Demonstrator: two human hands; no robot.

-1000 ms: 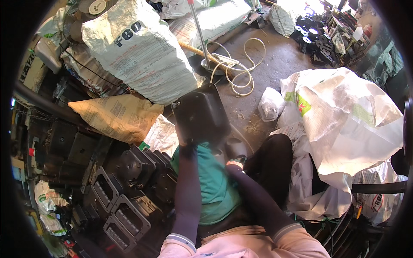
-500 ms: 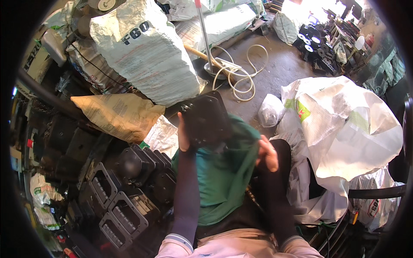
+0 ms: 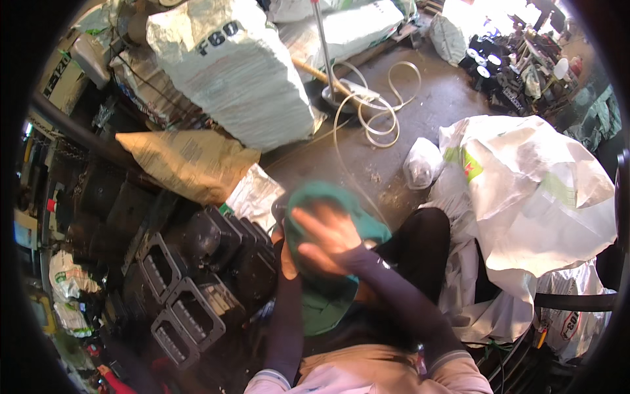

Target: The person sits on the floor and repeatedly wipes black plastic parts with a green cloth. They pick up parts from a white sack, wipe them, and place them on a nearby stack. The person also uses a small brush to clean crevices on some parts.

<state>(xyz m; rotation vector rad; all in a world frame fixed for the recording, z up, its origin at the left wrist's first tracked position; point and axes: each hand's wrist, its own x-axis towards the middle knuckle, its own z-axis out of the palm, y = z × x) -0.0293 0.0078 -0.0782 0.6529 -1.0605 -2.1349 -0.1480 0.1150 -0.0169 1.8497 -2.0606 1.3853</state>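
Note:
My left hand (image 3: 287, 261) grips the side of a black plastic housing (image 3: 279, 209). Most of that housing is hidden beneath a green cloth (image 3: 328, 308), which drapes over it and down across my lap. On top of the cloth lies my right hand (image 3: 326, 238), blurred, its fingers spread and pressing on the fabric. Close to my left forearm stand several stacked black housings (image 3: 213, 236). Beside them are black rectangular frames (image 3: 190, 308) with open middles.
A brown paper sack (image 3: 190, 161) and a large white sack (image 3: 230, 79) stand ahead on the left. A pale hose (image 3: 377, 125) lies coiled on the grey floor. White sacking (image 3: 525, 197) bulges at my right; black parts (image 3: 489, 65) are heaped at the far right.
The black housing has come down and nearer to me, under the green cloth. My right hand has swung left from the cloth's right edge onto its top. The view has shifted slightly.

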